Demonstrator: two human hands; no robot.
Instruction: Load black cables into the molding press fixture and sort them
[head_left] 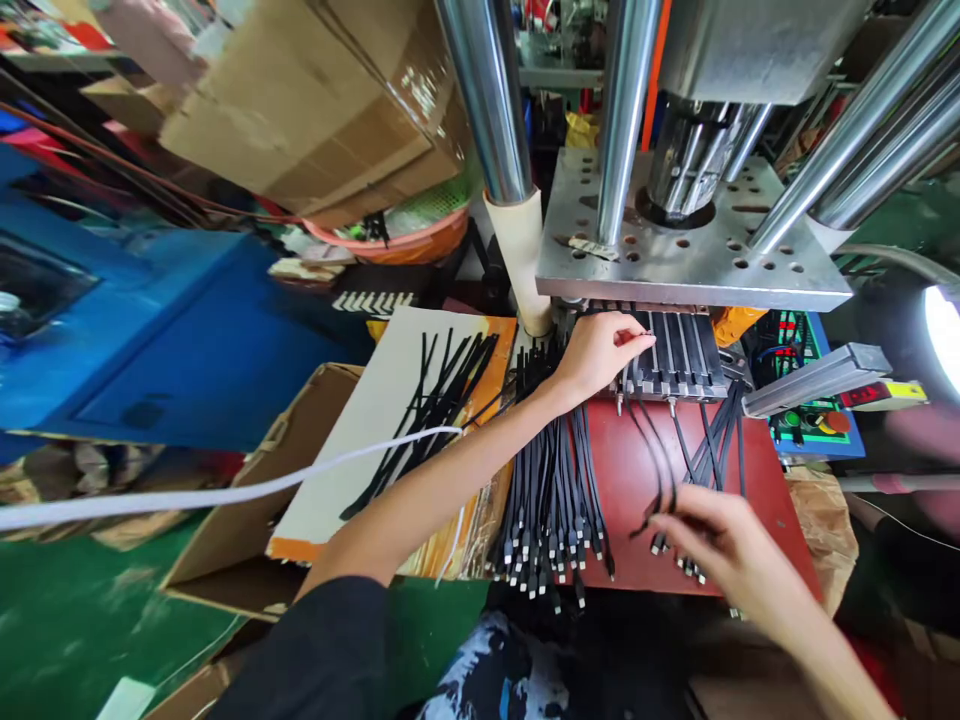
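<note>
Fingers of the left hand are closed narrow at a ridged, dark metal mould, anything pinched there being hidden, while thin black cables, blurred, are held in the narrowed fingers of the right hand above a dark red table; black USB-plugged cables are bunched alongside, beneath and beyond which a thick steel plate is seen over the mould
</note>
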